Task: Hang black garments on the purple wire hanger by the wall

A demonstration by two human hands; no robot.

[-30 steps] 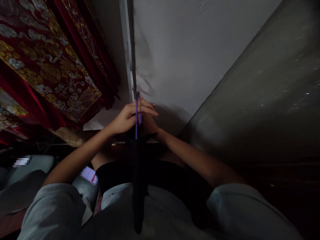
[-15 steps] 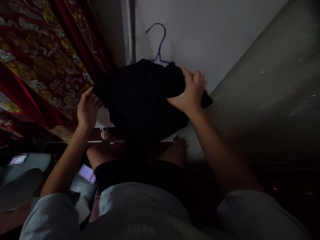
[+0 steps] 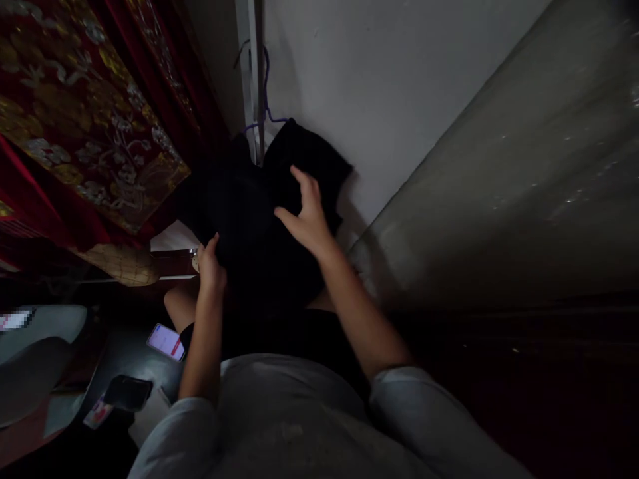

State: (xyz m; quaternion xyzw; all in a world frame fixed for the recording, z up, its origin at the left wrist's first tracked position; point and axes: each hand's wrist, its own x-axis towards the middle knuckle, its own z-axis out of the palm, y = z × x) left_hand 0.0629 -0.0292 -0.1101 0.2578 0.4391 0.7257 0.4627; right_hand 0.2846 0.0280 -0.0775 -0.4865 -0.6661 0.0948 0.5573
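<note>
1. Pressing an open right hand flat on a black garment, a person in a pale shirt works at arm's length, fingers spread and released, thumb held out to the side, forearm rising from the lower right.
2. Lower down, the left hand meets the garment's bottom left edge, thumb pointing up against the cloth and fingers curled. The dim light does not show whether they truly clamp it.
3. The garment hangs from a purple hanger, whose hook rises beside a white upright strip where two walls meet. The cloth spreads across that corner, just in front of the person's chest.
4. Behind it stands a plain white wall. A red and gold embroidered cloth fills the upper left, and a broad grey slanted panel closes the right.
5. Down at the left, a phone with a lit screen lies near a second, dark phone on a shadowed surface.
6. The garment's right edge stands apart from the grey panel, with bare wall between. Its left edge overlaps the red cloth's shadow, leaving the hands little side room there.
</note>
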